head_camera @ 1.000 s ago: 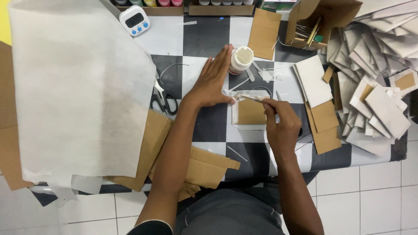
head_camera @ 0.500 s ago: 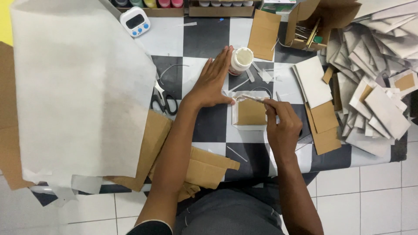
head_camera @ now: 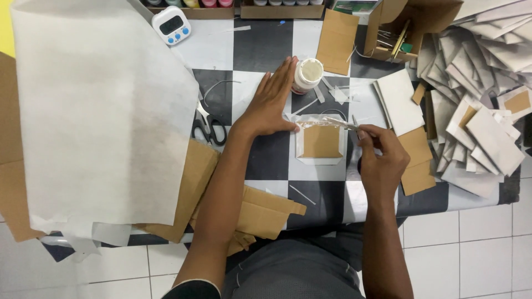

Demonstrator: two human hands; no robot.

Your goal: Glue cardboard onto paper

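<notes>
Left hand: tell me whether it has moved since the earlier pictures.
No. The left hand lies flat in the same spot, just left of the white jar.

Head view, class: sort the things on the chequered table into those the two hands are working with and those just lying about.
In use:
- small brown cardboard square on white paper
- thin white strip
- left hand, flat on the table
- right hand, pinching the strip

Lying about:
- white round jar
- black-handled scissors
- white digital timer
- large white paper sheet
</notes>
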